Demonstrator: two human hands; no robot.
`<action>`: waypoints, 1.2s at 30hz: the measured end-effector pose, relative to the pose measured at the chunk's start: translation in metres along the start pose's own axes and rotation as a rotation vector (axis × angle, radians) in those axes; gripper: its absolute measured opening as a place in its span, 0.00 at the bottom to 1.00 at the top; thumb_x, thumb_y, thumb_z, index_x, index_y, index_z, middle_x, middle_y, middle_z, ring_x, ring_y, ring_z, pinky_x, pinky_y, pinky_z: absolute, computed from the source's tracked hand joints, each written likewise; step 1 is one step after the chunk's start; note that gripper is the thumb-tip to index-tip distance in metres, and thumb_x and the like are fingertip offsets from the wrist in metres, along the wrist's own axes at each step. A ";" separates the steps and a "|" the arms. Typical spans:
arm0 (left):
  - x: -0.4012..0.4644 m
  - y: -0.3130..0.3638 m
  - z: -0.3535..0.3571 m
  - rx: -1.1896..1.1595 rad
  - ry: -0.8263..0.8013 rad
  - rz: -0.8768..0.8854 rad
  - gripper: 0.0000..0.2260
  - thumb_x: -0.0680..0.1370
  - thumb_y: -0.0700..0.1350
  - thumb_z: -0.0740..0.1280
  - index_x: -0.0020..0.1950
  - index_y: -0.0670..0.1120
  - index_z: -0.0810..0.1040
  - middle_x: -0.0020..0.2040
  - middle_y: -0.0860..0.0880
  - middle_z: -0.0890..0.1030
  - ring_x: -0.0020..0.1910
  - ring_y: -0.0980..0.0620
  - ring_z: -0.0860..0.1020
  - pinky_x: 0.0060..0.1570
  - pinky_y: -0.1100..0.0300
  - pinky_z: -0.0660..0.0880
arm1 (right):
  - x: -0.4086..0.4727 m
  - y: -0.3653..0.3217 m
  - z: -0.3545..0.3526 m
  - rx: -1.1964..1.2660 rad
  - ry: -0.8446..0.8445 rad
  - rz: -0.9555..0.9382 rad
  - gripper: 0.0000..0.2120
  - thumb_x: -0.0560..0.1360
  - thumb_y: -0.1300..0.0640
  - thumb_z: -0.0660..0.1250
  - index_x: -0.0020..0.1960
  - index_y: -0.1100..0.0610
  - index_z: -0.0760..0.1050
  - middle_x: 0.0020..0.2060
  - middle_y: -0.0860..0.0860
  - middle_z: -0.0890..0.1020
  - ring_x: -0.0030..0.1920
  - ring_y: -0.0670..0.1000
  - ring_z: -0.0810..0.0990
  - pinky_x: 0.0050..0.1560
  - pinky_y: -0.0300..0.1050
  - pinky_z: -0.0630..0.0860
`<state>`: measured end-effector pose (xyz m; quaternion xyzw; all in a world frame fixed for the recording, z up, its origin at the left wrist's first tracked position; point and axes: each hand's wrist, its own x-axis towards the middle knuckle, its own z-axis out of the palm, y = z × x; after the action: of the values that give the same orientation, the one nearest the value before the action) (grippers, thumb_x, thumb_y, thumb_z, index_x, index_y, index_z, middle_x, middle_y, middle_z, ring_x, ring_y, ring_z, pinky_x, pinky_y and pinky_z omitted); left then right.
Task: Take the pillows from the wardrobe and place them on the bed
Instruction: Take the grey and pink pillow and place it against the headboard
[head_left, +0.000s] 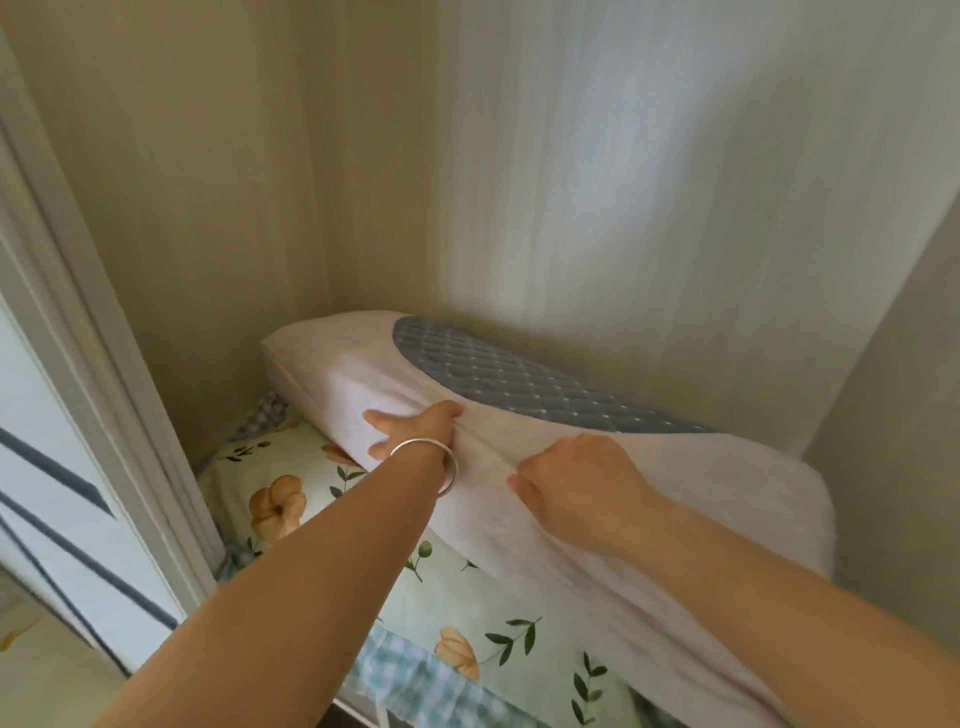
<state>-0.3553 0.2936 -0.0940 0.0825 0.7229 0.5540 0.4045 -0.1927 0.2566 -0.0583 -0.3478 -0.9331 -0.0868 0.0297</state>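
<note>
A white pillow (675, 499) with a grey-blue quilted patch lies on top inside the wardrobe (467, 182), against its back wall. Under it lies a floral pillow (291, 499), pale green with orange flowers and a checked frill. My left hand (415, 428), with a silver bangle on the wrist, grips the white pillow's front edge near its left end, bunching the cover. My right hand (576, 486) pinches the same front edge a little to the right. The bed is not in view.
The wardrobe's beige side walls close in on the left and right. A white door frame (104, 415) runs down the left, with a white panel with dark stripes (57, 545) beside it.
</note>
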 end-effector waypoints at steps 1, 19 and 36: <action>0.000 0.003 -0.001 0.002 -0.003 -0.013 0.54 0.65 0.51 0.75 0.75 0.58 0.37 0.77 0.40 0.50 0.70 0.30 0.57 0.63 0.29 0.62 | 0.004 0.005 -0.003 0.075 -0.046 0.025 0.20 0.81 0.47 0.49 0.36 0.53 0.70 0.41 0.53 0.80 0.46 0.58 0.76 0.41 0.46 0.62; 0.016 -0.002 -0.002 -0.077 0.027 -0.149 0.47 0.66 0.46 0.75 0.76 0.48 0.48 0.72 0.41 0.61 0.65 0.34 0.66 0.57 0.26 0.64 | 0.146 0.163 0.076 0.545 -0.275 0.575 0.29 0.77 0.39 0.55 0.70 0.58 0.67 0.69 0.58 0.71 0.66 0.60 0.71 0.63 0.51 0.67; 0.045 -0.025 -0.005 -0.055 -0.004 -0.085 0.43 0.67 0.48 0.74 0.75 0.53 0.52 0.67 0.43 0.67 0.59 0.36 0.72 0.58 0.35 0.71 | 0.180 0.181 0.094 0.969 -0.543 0.644 0.35 0.69 0.28 0.56 0.60 0.54 0.77 0.48 0.57 0.83 0.48 0.57 0.82 0.61 0.51 0.73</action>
<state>-0.3798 0.3064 -0.1376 0.0417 0.7093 0.5559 0.4315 -0.2099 0.5240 -0.1043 -0.5673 -0.6896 0.4493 -0.0292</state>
